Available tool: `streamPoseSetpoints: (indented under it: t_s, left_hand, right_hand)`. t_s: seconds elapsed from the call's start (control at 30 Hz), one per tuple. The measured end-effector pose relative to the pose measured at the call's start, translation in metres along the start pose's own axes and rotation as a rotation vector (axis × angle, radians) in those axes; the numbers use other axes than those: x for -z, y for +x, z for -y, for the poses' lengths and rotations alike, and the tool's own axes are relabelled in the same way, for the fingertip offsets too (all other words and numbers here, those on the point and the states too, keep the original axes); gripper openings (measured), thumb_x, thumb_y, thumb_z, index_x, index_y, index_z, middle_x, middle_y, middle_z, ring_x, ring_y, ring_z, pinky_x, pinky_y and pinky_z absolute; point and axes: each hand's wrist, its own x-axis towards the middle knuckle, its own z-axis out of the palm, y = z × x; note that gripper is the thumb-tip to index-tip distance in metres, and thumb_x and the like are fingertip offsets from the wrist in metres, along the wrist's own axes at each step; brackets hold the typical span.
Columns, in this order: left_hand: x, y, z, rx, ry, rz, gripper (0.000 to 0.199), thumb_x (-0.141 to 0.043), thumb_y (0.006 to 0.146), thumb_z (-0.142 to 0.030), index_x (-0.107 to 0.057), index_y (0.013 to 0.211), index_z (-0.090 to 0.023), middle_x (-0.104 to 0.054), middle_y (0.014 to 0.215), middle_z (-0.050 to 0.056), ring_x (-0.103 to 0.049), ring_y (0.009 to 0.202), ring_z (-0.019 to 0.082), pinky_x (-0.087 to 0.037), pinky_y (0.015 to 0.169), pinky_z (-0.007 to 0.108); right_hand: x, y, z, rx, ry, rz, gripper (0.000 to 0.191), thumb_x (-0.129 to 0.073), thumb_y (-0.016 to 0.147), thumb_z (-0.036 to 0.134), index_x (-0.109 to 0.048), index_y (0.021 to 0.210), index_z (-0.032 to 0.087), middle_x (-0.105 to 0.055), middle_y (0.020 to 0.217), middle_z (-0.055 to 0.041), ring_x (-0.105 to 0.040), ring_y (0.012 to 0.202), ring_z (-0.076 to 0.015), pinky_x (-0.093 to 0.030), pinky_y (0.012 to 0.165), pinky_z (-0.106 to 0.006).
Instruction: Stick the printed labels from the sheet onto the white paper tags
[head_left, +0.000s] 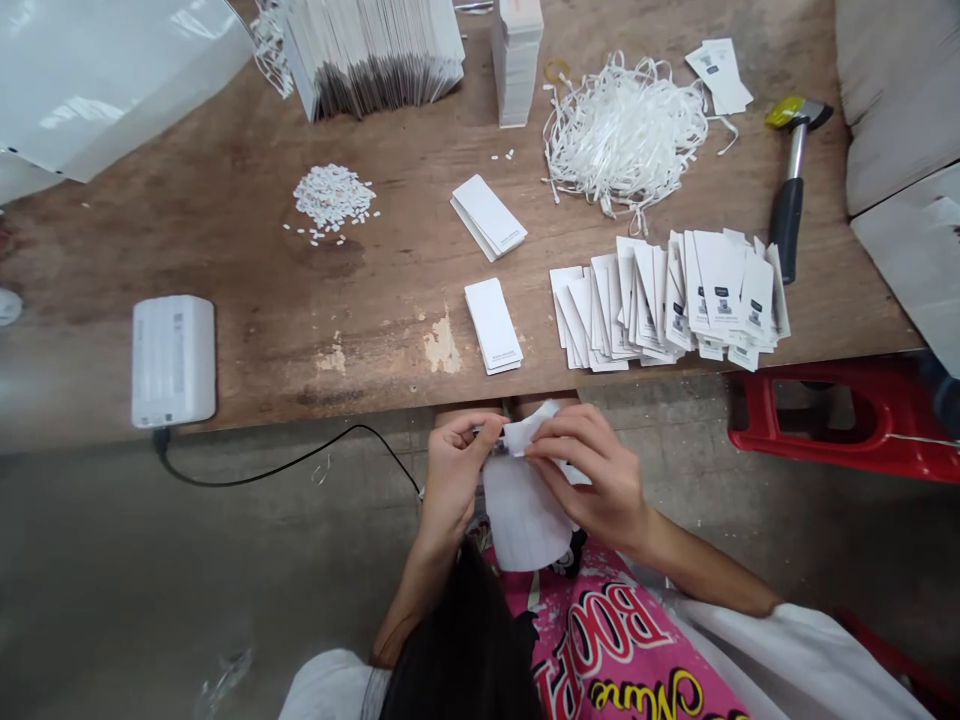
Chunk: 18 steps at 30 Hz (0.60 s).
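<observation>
In front of the table edge, my left hand (451,475) is closed, with thumb and forefinger pinching a small piece with dark print at the top of a white paper sheet. My right hand (596,470) is closed too, its fingertips gripping the curled upper part of the white paper sheet (527,520). The sheet's lower part hangs over the lap. Fingers hide part of the printed piece. On the table just beyond my hands lies a small stack of white cards (493,322), with a second card stack (487,215) behind it.
At right lie a spread of printed white tags (675,300), a heap of white string loops (626,130), a hammer (789,190) and a red stool (840,440). At left are small white pieces (332,198) and a white power bank (173,360) with a black cable (277,468). Packed cards (382,50) stand behind.
</observation>
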Motion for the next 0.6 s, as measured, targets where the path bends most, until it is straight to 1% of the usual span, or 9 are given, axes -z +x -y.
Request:
streamPoseSetpoints:
  t_s: [0.07, 0.1, 0.13, 0.2, 0.27, 0.33, 0.4, 0.5, 0.6]
  left_hand:
    - [0.0, 0.002, -0.002, -0.15, 0.195, -0.13, 0.026, -0.069, 0.076, -0.042, -0.074, 0.083, -0.017, -0.074, 0.077, 0.003, -0.062, 0.062, 0.013, -0.047, 0.058, 0.022]
    - [0.001, 0.003, -0.002, -0.232, 0.312, -0.177, 0.024, -0.067, 0.08, -0.039, -0.074, 0.091, -0.019, -0.075, 0.085, 0.003, -0.064, 0.067, 0.013, -0.048, 0.063, 0.023]
    - [0.0, 0.004, -0.003, -0.312, 0.431, -0.197, 0.023, -0.065, 0.083, -0.036, -0.072, 0.1, -0.022, -0.075, 0.093, 0.002, -0.066, 0.073, 0.014, -0.05, 0.07, 0.024]
    - [0.0, 0.007, -0.005, -0.448, 0.65, -0.176, 0.03, -0.061, 0.086, -0.032, -0.067, 0.115, -0.028, -0.074, 0.108, 0.002, -0.068, 0.082, 0.016, -0.049, 0.079, 0.027]
    - [-0.002, 0.009, -0.007, -0.537, 0.838, -0.139, 0.035, -0.056, 0.09, -0.031, -0.062, 0.125, -0.03, -0.073, 0.111, 0.002, -0.068, 0.082, 0.017, -0.049, 0.08, 0.028]
    - [-0.004, 0.011, -0.008, -0.58, 0.963, -0.127, 0.038, -0.051, 0.093, -0.03, -0.057, 0.131, -0.031, -0.074, 0.11, 0.003, -0.068, 0.078, 0.017, -0.048, 0.076, 0.028]
    - [-0.005, 0.014, -0.008, -0.595, 1.017, -0.122, 0.04, -0.049, 0.094, -0.029, -0.055, 0.133, -0.03, -0.074, 0.108, 0.003, -0.068, 0.078, 0.017, -0.048, 0.075, 0.027]
    - [-0.005, 0.016, -0.007, -0.595, 1.01, -0.114, 0.039, -0.048, 0.095, -0.028, -0.056, 0.132, -0.03, -0.075, 0.105, 0.003, -0.069, 0.081, 0.018, -0.048, 0.077, 0.027]
    - [-0.005, 0.016, -0.007, -0.573, 1.004, -0.103, 0.039, -0.048, 0.095, -0.028, -0.055, 0.133, -0.029, -0.074, 0.107, 0.004, -0.069, 0.084, 0.019, -0.048, 0.077, 0.029]
  right_hand:
    - [0.006, 0.018, -0.002, -0.11, 0.141, 0.047, 0.01, -0.061, 0.084, 0.012, -0.065, 0.084, 0.021, -0.066, 0.082, -0.0045, -0.061, 0.08, -0.0186, -0.05, 0.071, -0.035]
    - [0.007, 0.029, -0.006, -0.161, 0.174, 0.053, 0.009, -0.06, 0.085, 0.013, -0.063, 0.082, 0.021, -0.065, 0.082, -0.004, -0.06, 0.08, -0.0176, -0.049, 0.07, -0.033]
    - [0.008, 0.041, -0.011, -0.203, 0.174, 0.048, 0.009, -0.059, 0.086, 0.014, -0.062, 0.08, 0.02, -0.064, 0.081, -0.0034, -0.059, 0.078, -0.0167, -0.048, 0.069, -0.032]
    - [0.006, 0.064, -0.024, -0.245, 0.111, 0.044, 0.01, -0.057, 0.085, 0.013, -0.06, 0.077, 0.019, -0.062, 0.08, -0.0024, -0.055, 0.072, -0.0149, -0.044, 0.064, -0.029]
    - [0.002, 0.083, -0.036, -0.241, 0.035, 0.071, 0.01, -0.056, 0.083, 0.012, -0.059, 0.076, 0.018, -0.061, 0.079, -0.0018, -0.052, 0.069, -0.0138, -0.041, 0.063, -0.028]
    - [-0.005, 0.097, -0.045, -0.221, -0.019, 0.117, 0.01, -0.056, 0.082, 0.011, -0.058, 0.075, 0.017, -0.06, 0.079, -0.0018, -0.051, 0.068, -0.0135, -0.04, 0.063, -0.028]
    - [-0.011, 0.104, -0.049, -0.209, -0.05, 0.167, 0.01, -0.056, 0.082, 0.01, -0.058, 0.075, 0.017, -0.059, 0.078, -0.002, -0.051, 0.068, -0.0137, -0.039, 0.064, -0.028]
    - [-0.016, 0.106, -0.051, -0.208, -0.069, 0.228, 0.011, -0.055, 0.082, 0.01, -0.058, 0.074, 0.017, -0.058, 0.076, -0.0021, -0.05, 0.068, -0.0141, -0.039, 0.064, -0.028]
    - [-0.019, 0.105, -0.052, -0.216, -0.086, 0.243, 0.011, -0.054, 0.082, 0.01, -0.058, 0.074, 0.017, -0.059, 0.077, -0.0028, -0.049, 0.068, -0.0144, -0.039, 0.065, -0.029]
